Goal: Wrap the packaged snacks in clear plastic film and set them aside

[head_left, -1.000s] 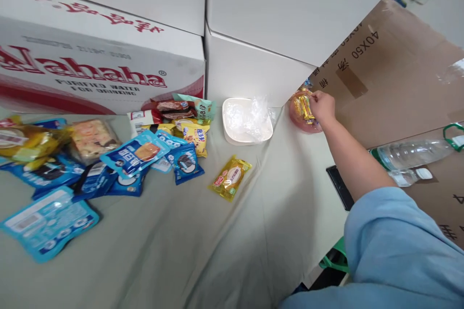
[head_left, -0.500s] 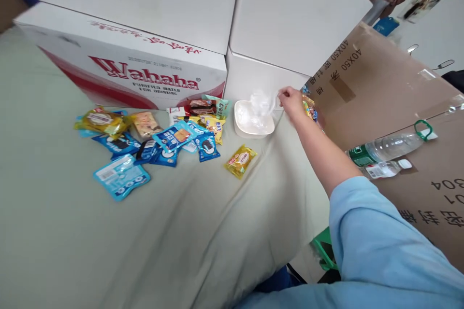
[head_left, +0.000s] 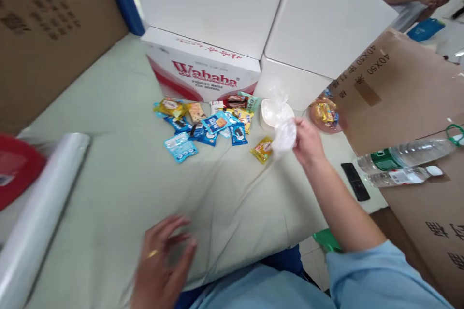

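Observation:
My right hand (head_left: 308, 142) is closed on a clear plastic bag (head_left: 283, 136), held just above the cloth near a white bowl (head_left: 271, 113) that has more clear plastic in it. A yellow snack packet (head_left: 262, 149) lies just left of the bag. A pink bowl (head_left: 324, 115) with wrapped sweets stands to the right of the white bowl. My left hand (head_left: 163, 263) is low at the near edge, fingers spread and empty, blurred by motion. A pile of several blue and yellow snack packets (head_left: 203, 125) lies in front of the Wahaha box (head_left: 203, 70).
A roll of clear film (head_left: 39, 212) and a red object (head_left: 14, 166) lie at the left. Cardboard boxes (head_left: 398, 82) wall the right side, with two water bottles (head_left: 402, 159) on one. A black phone (head_left: 355, 181) lies near the right table edge. Another person stands at the back right.
My right hand left the pink bowl, took a clear bag from the white bowl and drew it back toward me. My left hand has come into view. The view pulled back.

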`<state>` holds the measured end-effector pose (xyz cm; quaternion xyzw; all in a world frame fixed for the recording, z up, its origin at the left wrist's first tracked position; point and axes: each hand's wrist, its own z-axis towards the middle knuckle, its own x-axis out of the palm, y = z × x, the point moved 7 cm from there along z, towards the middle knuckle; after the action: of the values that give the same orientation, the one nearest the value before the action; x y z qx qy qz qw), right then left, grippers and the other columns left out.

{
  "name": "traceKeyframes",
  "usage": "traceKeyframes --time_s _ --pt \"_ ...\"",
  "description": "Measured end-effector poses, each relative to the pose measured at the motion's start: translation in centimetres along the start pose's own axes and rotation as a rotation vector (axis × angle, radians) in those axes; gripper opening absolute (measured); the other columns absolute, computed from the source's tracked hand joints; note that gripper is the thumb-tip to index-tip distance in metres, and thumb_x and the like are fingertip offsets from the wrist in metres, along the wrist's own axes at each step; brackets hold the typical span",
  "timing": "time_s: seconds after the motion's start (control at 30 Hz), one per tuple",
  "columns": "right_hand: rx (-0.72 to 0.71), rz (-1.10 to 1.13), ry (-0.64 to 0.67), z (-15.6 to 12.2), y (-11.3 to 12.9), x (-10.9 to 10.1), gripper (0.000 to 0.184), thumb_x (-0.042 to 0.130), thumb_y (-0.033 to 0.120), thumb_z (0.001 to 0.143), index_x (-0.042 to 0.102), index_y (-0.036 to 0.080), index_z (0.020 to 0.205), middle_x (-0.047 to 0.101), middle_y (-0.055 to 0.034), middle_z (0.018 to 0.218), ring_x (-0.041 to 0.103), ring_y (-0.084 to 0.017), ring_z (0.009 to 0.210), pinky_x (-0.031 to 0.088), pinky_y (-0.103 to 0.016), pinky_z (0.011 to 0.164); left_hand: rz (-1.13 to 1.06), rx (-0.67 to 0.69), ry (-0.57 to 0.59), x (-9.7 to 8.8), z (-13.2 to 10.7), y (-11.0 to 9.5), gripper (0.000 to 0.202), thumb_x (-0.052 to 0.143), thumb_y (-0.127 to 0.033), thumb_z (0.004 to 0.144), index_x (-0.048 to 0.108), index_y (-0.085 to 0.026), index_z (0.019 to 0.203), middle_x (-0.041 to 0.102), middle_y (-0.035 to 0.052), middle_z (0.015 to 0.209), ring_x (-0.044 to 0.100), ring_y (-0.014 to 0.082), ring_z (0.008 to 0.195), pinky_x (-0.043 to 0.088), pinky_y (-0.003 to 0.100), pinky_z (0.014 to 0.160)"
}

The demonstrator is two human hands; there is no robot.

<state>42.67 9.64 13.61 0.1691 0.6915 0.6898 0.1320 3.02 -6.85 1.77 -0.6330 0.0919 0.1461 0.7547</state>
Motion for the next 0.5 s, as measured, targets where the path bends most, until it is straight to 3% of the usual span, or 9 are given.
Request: traceKeyframes --time_s 0.07,0.13,0.17,0.2,0.27,0.33,0.43,0.5 --pt "0.213 0.012 0.067 -6.1 -4.8 2.9 0.039 0.082 0.039 0.066 0.064 0.021 0.097 0.053 0.0095 0.06 0.036 -0.006 0.044 0.02 -0.02 0.04 -0.147 -0.053 0.093 3.9 1.5 -2.8 0.07 0.082 -0.042 0.084 0.053 -0.035 0.148 0.05 0.0118 0.149 0.067 0.0301 0.123 0.07 0.042 0.082" --pt "0.352 0.032 0.119 -11.1 -8.3 5.2 0.043 0.083 0.04 0.065 0.066 0.021 0.1 0.051 0.0104 0.059 0.036 -0.006 0.043 0.02 -0.02 0.039 -0.275 -0.126 0.177 7.1 3.2 -4.2 0.099 0.093 -0.043 0.07 0.043 -0.034 0.155 0.039 0.0139 0.163 0.061 0.0327 0.134 0.068 0.042 0.088" --pt "0.394 0.037 0.136 -13.0 -9.4 5.9 0.044 0.084 0.041 0.064 0.067 0.021 0.099 0.05 0.0105 0.058 0.036 -0.007 0.044 0.021 -0.021 0.039 -0.349 -0.172 0.203 8.2 3.9 -4.3 0.1 0.094 -0.044 0.068 0.045 -0.031 0.154 0.042 0.0147 0.162 0.062 0.0321 0.133 0.067 0.04 0.088" --pt "0.418 0.037 0.147 -14.3 -10.1 6.2 0.044 0.085 0.043 0.064 0.068 0.02 0.097 0.048 0.0104 0.057 0.036 -0.007 0.044 0.021 -0.021 0.04 -0.402 -0.227 0.205 8.8 4.6 -4.1 0.088 0.091 -0.045 0.071 0.052 -0.027 0.147 0.054 0.0144 0.152 0.066 0.0294 0.124 0.066 0.037 0.085" --pt "0.444 0.015 0.175 -15.7 -10.5 6.0 0.045 0.089 0.048 0.063 0.07 0.019 0.091 0.047 0.0098 0.054 0.035 -0.006 0.046 0.023 -0.021 0.042 -0.492 -0.355 0.141 9.1 5.5 -2.9 0.056 0.086 -0.053 0.076 0.069 -0.018 0.116 0.071 0.0093 0.111 0.07 0.0207 0.093 0.063 0.03 0.072" --pt "0.486 -0.012 0.239 -16.2 -10.2 5.1 0.047 0.094 0.05 0.06 0.072 0.017 0.086 0.047 0.009 0.054 0.033 -0.005 0.047 0.023 -0.021 0.044 -0.583 -0.452 0.059 8.7 6.0 -1.7 0.051 0.088 -0.06 0.072 0.069 -0.017 0.092 0.068 0.0024 0.084 0.062 0.0141 0.071 0.055 0.024 0.059" --pt "0.578 0.005 0.323 -16.3 -9.7 3.7 0.05 0.097 0.051 0.058 0.072 0.017 0.084 0.047 0.0087 0.056 0.03 -0.004 0.047 0.019 -0.02 0.043 -0.717 -0.571 -0.002 8.5 5.7 -0.9 0.059 0.096 -0.064 0.058 0.065 -0.018 0.079 0.059 -0.0038 0.069 0.05 0.0084 0.058 0.042 0.019 0.047" --pt "0.604 0.053 0.299 -16.4 -9.6 2.8 0.05 0.099 0.049 0.056 0.071 0.017 0.083 0.047 0.0089 0.057 0.028 -0.004 0.048 0.016 -0.019 0.042 -0.812 -0.631 0.007 8.8 5.1 -1.0 0.062 0.097 -0.066 0.055 0.063 -0.018 0.076 0.056 -0.0051 0.066 0.047 0.0072 0.056 0.039 0.017 0.046"
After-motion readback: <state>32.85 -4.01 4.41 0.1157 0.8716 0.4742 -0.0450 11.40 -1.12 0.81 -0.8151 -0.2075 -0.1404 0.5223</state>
